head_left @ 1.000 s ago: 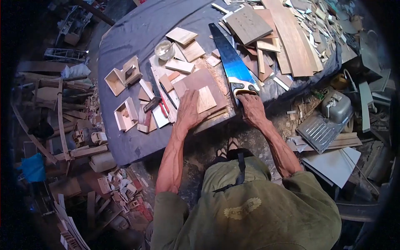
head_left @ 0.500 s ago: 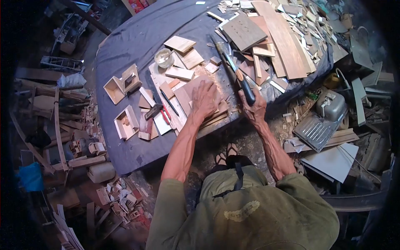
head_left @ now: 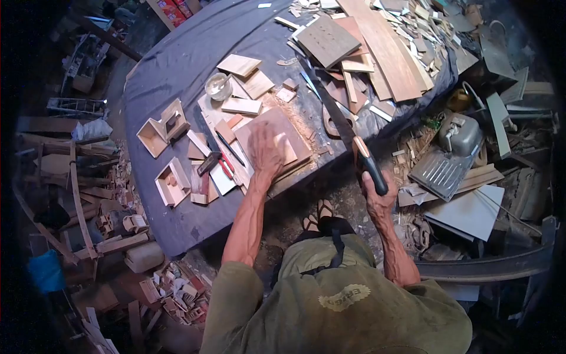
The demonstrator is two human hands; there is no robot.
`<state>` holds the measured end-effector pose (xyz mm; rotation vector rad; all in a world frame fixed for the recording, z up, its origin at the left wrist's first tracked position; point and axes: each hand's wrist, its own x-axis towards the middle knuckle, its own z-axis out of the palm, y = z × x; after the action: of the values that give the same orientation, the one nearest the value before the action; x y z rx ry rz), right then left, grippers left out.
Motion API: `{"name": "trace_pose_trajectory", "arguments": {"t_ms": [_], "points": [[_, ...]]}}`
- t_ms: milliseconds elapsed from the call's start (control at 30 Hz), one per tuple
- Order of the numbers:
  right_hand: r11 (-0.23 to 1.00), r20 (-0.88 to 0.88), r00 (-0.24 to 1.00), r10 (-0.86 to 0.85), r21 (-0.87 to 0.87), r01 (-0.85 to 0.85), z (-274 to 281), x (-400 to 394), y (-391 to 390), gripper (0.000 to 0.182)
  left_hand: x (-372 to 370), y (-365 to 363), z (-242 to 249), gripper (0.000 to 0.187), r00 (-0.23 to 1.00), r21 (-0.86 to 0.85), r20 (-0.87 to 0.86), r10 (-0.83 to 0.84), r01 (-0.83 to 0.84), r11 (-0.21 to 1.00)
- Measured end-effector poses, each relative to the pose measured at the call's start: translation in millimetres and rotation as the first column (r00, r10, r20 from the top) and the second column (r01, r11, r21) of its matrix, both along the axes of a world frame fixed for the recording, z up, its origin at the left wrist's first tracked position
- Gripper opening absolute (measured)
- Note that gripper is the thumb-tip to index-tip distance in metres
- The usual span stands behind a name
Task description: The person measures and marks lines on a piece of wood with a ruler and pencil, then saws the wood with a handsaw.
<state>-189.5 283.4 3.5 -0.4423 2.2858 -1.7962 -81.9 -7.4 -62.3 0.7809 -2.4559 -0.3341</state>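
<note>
Saw handle (head_left: 370,167) past table edge (head_left: 203,232)

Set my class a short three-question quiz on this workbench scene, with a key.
1. Which hand holds the saw?
a) left
b) right
2. True or false: the left hand is over the square brown board.
3. Fill in the colour: the pair of ____ handles lies beside a slim black tool.

Key:
1. b, the right hand
2. True
3. Red
</note>
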Motion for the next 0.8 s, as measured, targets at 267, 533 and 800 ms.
{"name": "trace_pose_trajectory", "arguments": {"t_ms": [267, 533, 800], "points": [[1.0, 0.107, 0.994, -0.013, 0.004, 0.013, 4, 51, 47, 0.033, -5, 1, -14, 0.02, 0.994, -0.063, -0.063, 0.088, -0.092, 0.994], [0.997, 0.097, 0.995, 0.001, 0.075, -0.009, 14, 92, 68, 0.037, -45, -6, -14, 0.029, 0.964, 0.075, -0.244, 0.11, -0.094, 0.993], [0.994, 0.068, 0.997, 0.041, 0.097, -0.047, 19, 115, 84, 0.031, -28, -8, -22, 0.024, 0.959, 0.015, -0.046, 0.28, -0.279, 0.96]]}}
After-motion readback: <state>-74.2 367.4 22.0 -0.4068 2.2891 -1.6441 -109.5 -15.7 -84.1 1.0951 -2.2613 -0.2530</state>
